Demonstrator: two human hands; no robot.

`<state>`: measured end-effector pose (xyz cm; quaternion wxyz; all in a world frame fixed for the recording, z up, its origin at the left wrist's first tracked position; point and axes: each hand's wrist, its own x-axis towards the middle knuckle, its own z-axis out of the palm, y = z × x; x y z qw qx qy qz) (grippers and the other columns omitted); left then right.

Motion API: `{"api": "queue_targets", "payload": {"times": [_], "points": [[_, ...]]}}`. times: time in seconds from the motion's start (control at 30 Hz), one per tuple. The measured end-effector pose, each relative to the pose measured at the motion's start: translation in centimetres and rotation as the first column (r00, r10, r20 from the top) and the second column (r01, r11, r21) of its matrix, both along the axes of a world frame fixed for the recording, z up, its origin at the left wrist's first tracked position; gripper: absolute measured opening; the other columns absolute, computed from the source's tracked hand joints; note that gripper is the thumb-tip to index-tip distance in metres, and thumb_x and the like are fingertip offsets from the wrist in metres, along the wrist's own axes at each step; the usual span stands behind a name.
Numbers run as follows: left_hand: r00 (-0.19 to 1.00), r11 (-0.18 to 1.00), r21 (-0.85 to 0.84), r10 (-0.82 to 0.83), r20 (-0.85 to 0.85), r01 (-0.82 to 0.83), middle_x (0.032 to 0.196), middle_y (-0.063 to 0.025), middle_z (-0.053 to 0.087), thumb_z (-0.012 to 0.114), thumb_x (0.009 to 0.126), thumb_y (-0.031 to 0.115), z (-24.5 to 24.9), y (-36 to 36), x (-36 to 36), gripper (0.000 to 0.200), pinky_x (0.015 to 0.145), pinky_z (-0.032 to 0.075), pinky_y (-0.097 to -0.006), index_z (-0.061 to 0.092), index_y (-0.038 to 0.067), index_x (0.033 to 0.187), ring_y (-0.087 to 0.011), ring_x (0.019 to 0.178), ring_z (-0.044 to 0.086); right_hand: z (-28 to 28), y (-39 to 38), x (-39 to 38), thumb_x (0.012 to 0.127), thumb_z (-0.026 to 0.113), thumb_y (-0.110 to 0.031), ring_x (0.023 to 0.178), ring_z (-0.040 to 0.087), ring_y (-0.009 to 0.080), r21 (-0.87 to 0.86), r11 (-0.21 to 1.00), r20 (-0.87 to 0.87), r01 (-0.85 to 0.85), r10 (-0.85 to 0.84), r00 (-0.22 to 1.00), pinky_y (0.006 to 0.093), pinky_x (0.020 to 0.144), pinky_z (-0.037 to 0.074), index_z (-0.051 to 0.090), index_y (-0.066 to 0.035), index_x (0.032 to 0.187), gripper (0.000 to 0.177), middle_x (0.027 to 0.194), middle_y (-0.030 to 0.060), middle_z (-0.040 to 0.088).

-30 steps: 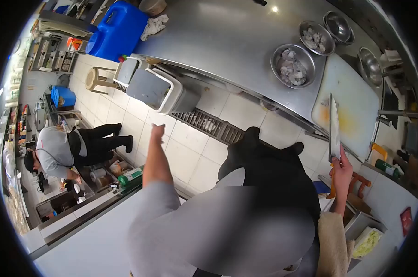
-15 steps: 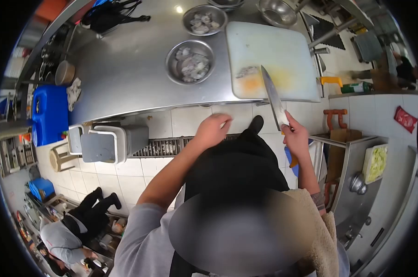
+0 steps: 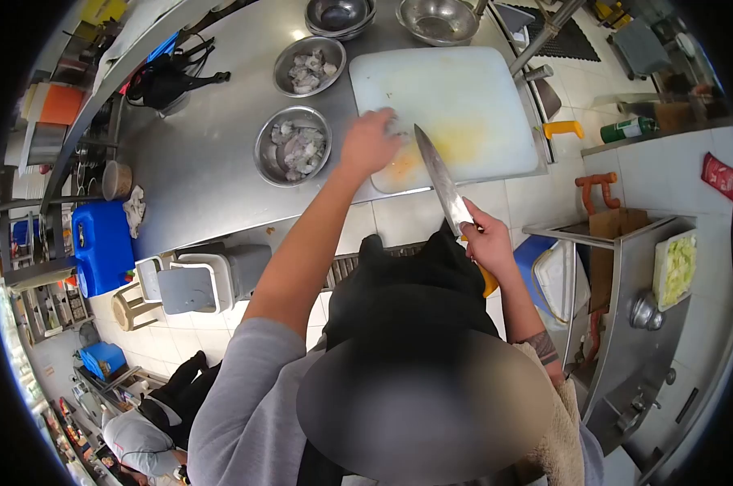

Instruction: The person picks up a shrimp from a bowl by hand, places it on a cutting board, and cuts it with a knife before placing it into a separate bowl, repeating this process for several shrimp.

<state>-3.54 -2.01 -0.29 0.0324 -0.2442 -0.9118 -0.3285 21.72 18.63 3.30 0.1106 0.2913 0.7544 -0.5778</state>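
My right hand (image 3: 485,233) is wrapped round the yellow handle of a large chef's knife (image 3: 442,180), its blade pointing up and left over the front of the white cutting board (image 3: 431,77). Over the board's left side is my left hand (image 3: 370,144), smeared by motion. A bit of greyish food (image 3: 400,136) shows at its fingertips; whether they grip it I cannot tell. Yellow-orange stains mark the board near the blade. Left of this hand stands a steel bowl (image 3: 261,166) with pale grey, raw-looking seafood pieces, and behind it a second bowl (image 3: 277,69) of similar pieces.
Stacked steel bowls (image 3: 334,32) and a wide steel bowl (image 3: 439,32) stand at the back of the steel table (image 3: 196,146). A black bag (image 3: 160,85) lies at the far left. Below are a blue jerrycan (image 3: 103,251) and grey bins (image 3: 190,290). Another person (image 3: 144,441) works at lower left.
My left hand has moved from in front of the table up over the board, where the greyish food lay. The knife in my right hand has shifted slightly left; the view has shifted too.
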Motion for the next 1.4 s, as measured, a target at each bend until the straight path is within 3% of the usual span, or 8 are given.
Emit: {"api": "queue_targets", "payload": {"times": [0.13, 0.4, 0.6, 0.83, 0.93, 1.13, 1.23, 1.4], "points": [[0.976, 0.969, -0.161, -0.165, 0.141, 0.188, 0.12, -0.0186, 0.074, 0.072, 0.089, 0.016, 0.2, 1.5, -0.5, 0.032, 0.098, 0.059, -0.0515, 0.078, 0.014, 0.12, -0.0405, 0.11, 0.071, 0.3, -0.3, -1.4, 0.103, 0.067, -0.008, 0.054, 0.06, 0.0099, -0.089, 0.995, 0.012, -0.043, 0.044, 0.999, 0.0303, 0.053, 0.052, 0.062, -0.01, 0.161, 0.058, 0.081, 0.0044, 0.07], [0.986, 0.987, 0.135, 0.103, -0.128, -0.086, 0.121, -0.0206, 0.077, 0.078, 0.09, 0.019, 6.9, -2.9, -9.2, 0.033, 0.096, 0.06, -0.0488, 0.08, 0.006, 0.121, -0.0394, 0.109, 0.075, 5.7, -1.8, -8.3, 0.104, 0.068, -0.011, 0.054, 0.061, 0.0099, -0.076, 0.985, -0.175, -0.153, 0.137, 0.975, 0.0296, 0.052, 0.052, 0.063, -0.015, 0.161, 0.057, 0.083, 0.0029, 0.068], [0.954, 0.93, -0.227, 0.257, -0.157, -0.288, 0.115, -0.0251, 0.08, 0.074, 0.092, 0.026, 9.4, -12.3, -14.5, 0.031, 0.1, 0.06, -0.051, 0.082, 0.004, 0.113, -0.0425, 0.111, 0.076, 8.4, -2.1, -8.8, 0.103, 0.067, -0.01, 0.055, 0.061, 0.0102, 0.029, 0.991, -0.238, -0.129, 0.132, 0.962, 0.0296, 0.056, 0.051, 0.066, -0.017, 0.159, 0.056, 0.084, 0.0031, 0.067], [0.835, 0.868, -0.475, 0.15, 0.529, 0.145, 0.116, -0.0218, 0.081, 0.08, 0.086, 0.04, 3.2, -15.8, -6.0, 0.042, 0.103, 0.06, -0.049, 0.083, 0.007, 0.111, -0.0385, 0.115, 0.076, 3.5, -1.2, -2.6, 0.103, 0.066, -0.007, 0.057, 0.062, 0.0102, -0.055, 0.997, -0.107, -0.047, 0.041, 0.993, 0.0295, 0.057, 0.053, 0.064, -0.014, 0.16, 0.057, 0.091, 0.0041, 0.072], [0.937, 0.92, -0.389, 0.181, 0.299, -0.053, 0.08, -0.0148, 0.074, 0.084, 0.08, 0.03, 1.3, -15.6, -4.9, 0.031, 0.073, 0.057, -0.0484, 0.067, 0.005, 0.083, -0.0326, 0.075, 0.072, 3.3, -1.6, -1.0, 0.104, 0.065, -0.005, 0.056, 0.061, 0.0099, -0.064, 0.998, -0.062, -0.018, 0.014, 0.998, 0.029, 0.054, 0.052, 0.063, -0.013, 0.161, 0.057, 0.087, 0.0035, 0.07], [0.972, 0.973, -0.018, 0.229, 0.047, -0.228, 0.099, -0.0174, 0.076, 0.084, 0.084, 0.022, 5.3, -10.8, -4.6, 0.034, 0.085, 0.058, -0.0475, 0.07, 0.004, 0.11, -0.0382, 0.094, 0.073, 1.7, -0.9, 1.0, 0.104, 0.066, -0.007, 0.056, 0.063, 0.0105, -0.054, 0.997, -0.041, 0.061, -0.063, 0.997, 0.0305, 0.054, 0.053, 0.062, -0.01, 0.161, 0.057, 0.085, 0.0043, 0.07], [0.974, 0.995, -0.094, -0.042, -0.223, 0.021, 0.116, -0.0184, 0.076, 0.08, 0.088, 0.019, 4.9, -5.6, -2.5, 0.036, 0.1, 0.057, -0.0486, 0.07, 0.004, 0.119, -0.0384, 0.113, 0.072, 1.7, -0.9, 1.1, 0.105, 0.066, -0.008, 0.055, 0.062, 0.0106, -0.055, 0.993, -0.043, 0.102, -0.104, 0.994, 0.0306, 0.053, 0.052, 0.062, -0.01, 0.161, 0.057, 0.081, 0.0033, 0.066], [0.912, 0.902, -0.226, -0.397, -0.101, 0.367, 0.121, -0.0149, 0.076, 0.074, 0.095, 0.02, -0.7, -2.1, 2.5, 0.035, 0.109, 0.051, -0.051, 0.073, 0.006, 0.126, -0.0396, 0.118, 0.07, 1.2, -0.5, 1.0, 0.105, 0.067, -0.008, 0.054, 0.061, 0.0107, -0.058, 0.992, -0.073, 0.113, -0.117, 0.99, 0.0308, 0.053, 0.052, 0.062, -0.009, 0.161, 0.056, 0.08, 0.0025, 0.064]]}}
